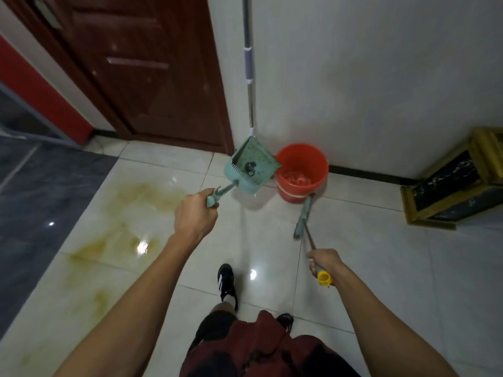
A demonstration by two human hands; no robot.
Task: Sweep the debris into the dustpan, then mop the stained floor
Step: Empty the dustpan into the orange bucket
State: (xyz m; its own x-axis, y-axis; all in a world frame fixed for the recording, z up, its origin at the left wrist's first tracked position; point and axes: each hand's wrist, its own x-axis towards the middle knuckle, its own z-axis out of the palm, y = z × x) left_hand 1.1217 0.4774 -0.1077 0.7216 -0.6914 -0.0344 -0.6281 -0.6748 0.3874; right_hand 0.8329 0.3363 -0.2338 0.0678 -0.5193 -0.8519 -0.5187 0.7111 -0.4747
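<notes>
left hand (194, 210) grips grimy teal dustpan (251, 165), dark debris (249, 167) inside | right hand (324, 263) holds broom (304, 217) | yellow stain (119, 213) left

No text, label, brand, number or sign can be read anywhere in the head view.

pretty dim indoor shot, kinda soft and noisy all over. overhead lights bounce off the glossy floor (367, 268) as small white glare spots beside the yellow stain (122, 213). fisheye bends the edges hard.
</notes>
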